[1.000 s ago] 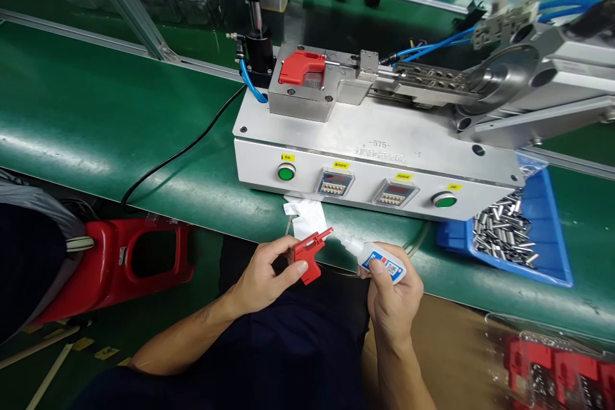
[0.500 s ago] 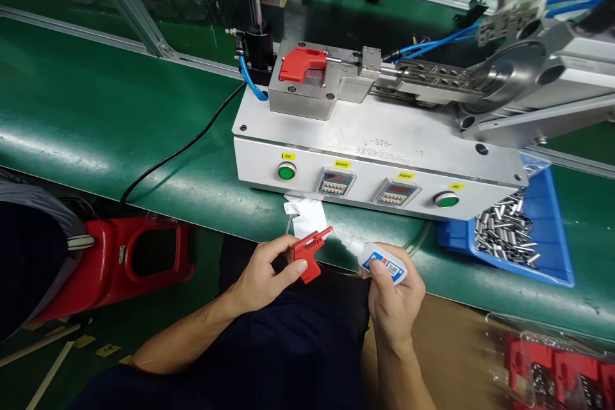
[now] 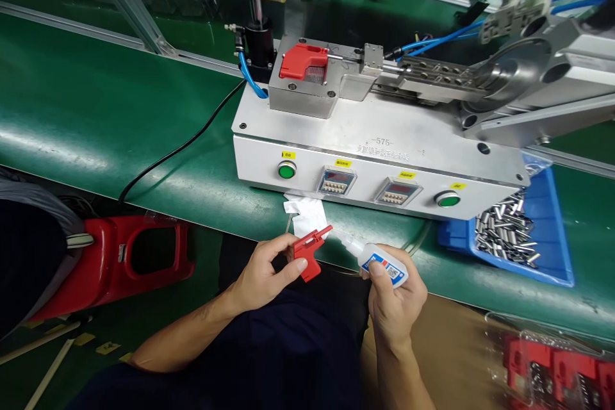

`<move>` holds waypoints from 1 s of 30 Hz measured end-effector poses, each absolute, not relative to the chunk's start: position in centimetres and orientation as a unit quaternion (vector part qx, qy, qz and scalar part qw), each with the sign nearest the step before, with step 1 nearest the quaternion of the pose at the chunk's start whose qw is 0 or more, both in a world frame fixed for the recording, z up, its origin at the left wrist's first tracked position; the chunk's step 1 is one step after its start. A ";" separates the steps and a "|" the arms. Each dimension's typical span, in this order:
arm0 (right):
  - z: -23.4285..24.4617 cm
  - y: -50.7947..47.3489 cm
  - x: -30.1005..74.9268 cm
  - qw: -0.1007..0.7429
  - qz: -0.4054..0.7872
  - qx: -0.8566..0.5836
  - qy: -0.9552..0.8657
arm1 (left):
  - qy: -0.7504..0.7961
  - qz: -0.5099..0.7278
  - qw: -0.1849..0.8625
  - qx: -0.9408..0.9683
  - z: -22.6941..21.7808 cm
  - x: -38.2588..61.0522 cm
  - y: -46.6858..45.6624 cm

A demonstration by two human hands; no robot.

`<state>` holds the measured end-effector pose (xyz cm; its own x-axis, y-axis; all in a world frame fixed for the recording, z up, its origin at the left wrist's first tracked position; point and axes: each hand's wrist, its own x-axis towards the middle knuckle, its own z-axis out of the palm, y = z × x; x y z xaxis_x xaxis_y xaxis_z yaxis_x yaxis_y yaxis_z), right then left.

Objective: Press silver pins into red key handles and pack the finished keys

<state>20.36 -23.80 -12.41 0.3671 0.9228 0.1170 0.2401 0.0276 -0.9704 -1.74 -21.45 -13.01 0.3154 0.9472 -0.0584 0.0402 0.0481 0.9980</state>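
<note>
My left hand (image 3: 269,272) is closed on a red plastic pistol-shaped part (image 3: 308,257), thumb on its near side, its thin nozzle end pointing right. In my right hand (image 3: 396,295) is a white glue bottle (image 3: 384,262) with a blue label, tilted so its tip aims left at the end of the red part. A small gap shows between the tip and the part. Behind them stands a white bench machine (image 3: 379,141). A similar red part (image 3: 302,62) sits in the machine's metal fixture (image 3: 300,102), with a rod meeting its right end.
A white paper piece (image 3: 309,214) lies at the bench edge before the machine. To the right, a blue bin (image 3: 552,224) holds many small metal tubes. Red parts (image 3: 557,365) lie in clear trays at lower right. A red stool (image 3: 108,262) and another person's dark clothing are at left.
Almost nothing differs. The red part and the glue bottle stay in my hands, nearly in place; the view has shifted very slightly.
</note>
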 end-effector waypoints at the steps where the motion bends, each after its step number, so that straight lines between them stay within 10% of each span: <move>1: -12.4 -23.8 20.4 0.543 0.312 -0.624 -0.467 | 0.435 0.392 0.578 0.569 -13.0 -1.7 -21.4; 30: -12.4 -23.4 20.1 0.557 0.351 -0.603 -0.451 | 0.431 0.395 0.612 0.534 -13.2 -1.8 -21.3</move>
